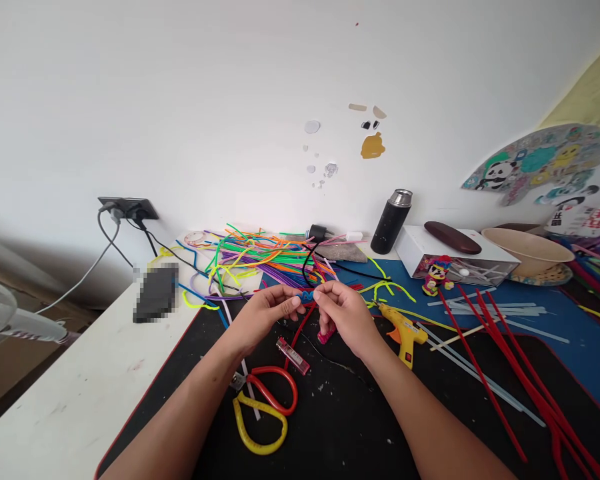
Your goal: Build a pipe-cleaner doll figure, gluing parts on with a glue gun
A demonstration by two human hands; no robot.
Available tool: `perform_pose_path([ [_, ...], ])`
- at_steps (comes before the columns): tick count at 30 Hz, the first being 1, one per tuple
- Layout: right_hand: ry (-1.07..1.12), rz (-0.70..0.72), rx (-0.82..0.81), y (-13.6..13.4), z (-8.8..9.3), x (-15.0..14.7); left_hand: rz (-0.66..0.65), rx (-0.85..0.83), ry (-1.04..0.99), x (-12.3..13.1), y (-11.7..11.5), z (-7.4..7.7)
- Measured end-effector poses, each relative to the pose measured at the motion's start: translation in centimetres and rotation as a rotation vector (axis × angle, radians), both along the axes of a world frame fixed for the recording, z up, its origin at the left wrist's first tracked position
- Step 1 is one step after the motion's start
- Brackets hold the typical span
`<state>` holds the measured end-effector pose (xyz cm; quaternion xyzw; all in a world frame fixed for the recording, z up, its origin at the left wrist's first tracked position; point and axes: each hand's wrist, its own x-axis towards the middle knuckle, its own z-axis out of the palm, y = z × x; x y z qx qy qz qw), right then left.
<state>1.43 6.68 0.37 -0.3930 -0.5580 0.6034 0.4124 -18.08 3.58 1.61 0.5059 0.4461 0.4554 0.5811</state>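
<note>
Between my two hands is a short piece of blue pipe cleaner (307,297), bent into small waves. My left hand (275,308) pinches its left end with thumb and forefinger. At its right end, my right hand (341,308) grips it the same way. A small pink piece (326,335) shows just under my right fingers; whether they touch it I cannot tell. Below the hands, a pink lighter (293,356) lies on the black mat (340,427). Scissors with one red and one yellow handle (261,423) lie nearer to me, their blades partly behind my left forearm.
A yellow glue gun (403,333) lies right of my hands, near clear glue sticks (500,309) and red pipe cleaners (525,373). Many coloured pipe cleaners (260,257) are heaped behind. A black flask (391,222), white drawer box (415,252) and small figure (437,276) stand at the back right.
</note>
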Motion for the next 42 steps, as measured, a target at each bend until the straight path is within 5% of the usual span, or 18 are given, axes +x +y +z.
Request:
perform_pose_path([
  [17,-0.124,0.090,0.069,-1.0,0.0,-0.8,0.090,0.099,0.229,0.3,0.1,-0.5],
  [33,-0.491,-0.054,0.388,-1.6,-0.3,-1.0,0.154,0.074,0.326,1.0,-0.1,-1.3],
  [42,-0.183,0.000,0.137,-0.6,-0.4,-0.5,0.129,0.037,0.123,0.6,0.1,-0.6],
])
